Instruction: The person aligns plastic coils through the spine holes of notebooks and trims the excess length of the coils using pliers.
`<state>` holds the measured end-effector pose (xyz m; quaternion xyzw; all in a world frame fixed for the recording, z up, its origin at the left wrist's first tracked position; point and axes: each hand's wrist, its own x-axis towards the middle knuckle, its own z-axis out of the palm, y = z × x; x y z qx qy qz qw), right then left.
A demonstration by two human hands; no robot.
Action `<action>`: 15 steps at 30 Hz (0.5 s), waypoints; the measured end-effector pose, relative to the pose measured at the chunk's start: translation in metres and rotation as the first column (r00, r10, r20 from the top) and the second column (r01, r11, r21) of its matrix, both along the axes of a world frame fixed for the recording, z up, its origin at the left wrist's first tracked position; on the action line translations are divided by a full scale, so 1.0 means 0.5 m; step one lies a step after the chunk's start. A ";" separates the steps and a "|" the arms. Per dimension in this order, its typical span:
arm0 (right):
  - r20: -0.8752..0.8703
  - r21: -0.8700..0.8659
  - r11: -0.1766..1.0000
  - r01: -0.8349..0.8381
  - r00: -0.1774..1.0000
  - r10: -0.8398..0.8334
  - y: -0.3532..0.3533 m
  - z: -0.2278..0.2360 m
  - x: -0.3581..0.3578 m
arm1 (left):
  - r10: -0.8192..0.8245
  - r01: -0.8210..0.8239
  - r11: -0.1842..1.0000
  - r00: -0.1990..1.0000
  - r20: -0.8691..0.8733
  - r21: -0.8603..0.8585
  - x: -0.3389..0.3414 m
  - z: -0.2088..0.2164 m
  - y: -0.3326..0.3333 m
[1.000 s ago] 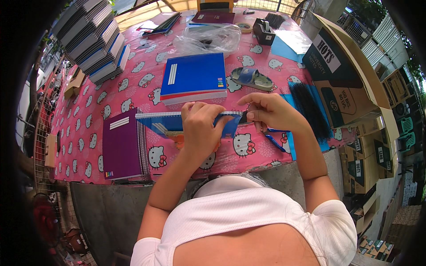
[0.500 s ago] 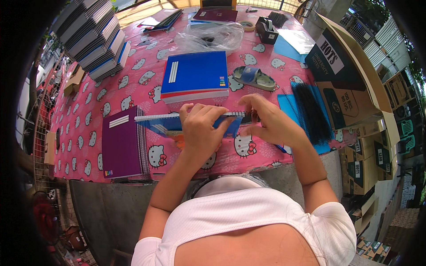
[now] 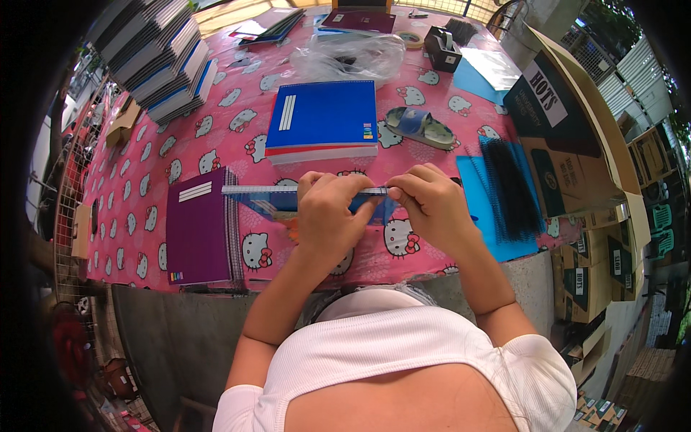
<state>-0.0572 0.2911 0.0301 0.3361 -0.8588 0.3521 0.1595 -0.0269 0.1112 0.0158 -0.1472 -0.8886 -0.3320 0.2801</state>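
A blue-covered notebook [image 3: 252, 203] stands on edge at the near side of the table, its white bound edge facing up. My left hand [image 3: 327, 205] grips it around the middle, thumb on the near side. At the right end of that edge, my right hand [image 3: 432, 198] is closed in a pinch against the notebook; whatever lies between its fingertips is hidden. To the left lies a purple notebook [image 3: 194, 234] on a small stack with spiral edges. Beyond my hands sits a stack of notebooks topped by a blue one [image 3: 327, 111].
Black spiral coils [image 3: 507, 191] lie on blue sheets [image 3: 475, 227] at right, beside a cardboard box [image 3: 568, 165]. A slide sandal [image 3: 419, 127], tape dispenser [image 3: 442, 49] and clear plastic bag [image 3: 349, 57] are farther back. Tall notebook stacks [image 3: 155, 61] stand far left.
My right hand has moved slightly down, and its spread fingers have closed into a pinch at the notebook's right end. My left hand keeps its grip. The whole view has shifted a little.
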 end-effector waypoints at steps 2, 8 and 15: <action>-0.088 0.049 0.998 0.034 0.996 -0.030 -0.008 0.000 0.002 | -0.004 0.004 1.000 1.000 0.008 0.005 0.002 -0.003 0.003; 0.398 0.079 0.960 -0.268 0.891 0.216 0.006 0.006 -0.056 | 0.066 -0.065 0.998 0.998 -0.007 0.022 0.023 -0.006 -0.011; 0.053 0.715 0.637 0.288 0.886 -0.460 0.158 -0.237 -0.419 | 0.081 -0.084 0.993 0.996 -0.037 -0.079 0.031 0.008 -0.032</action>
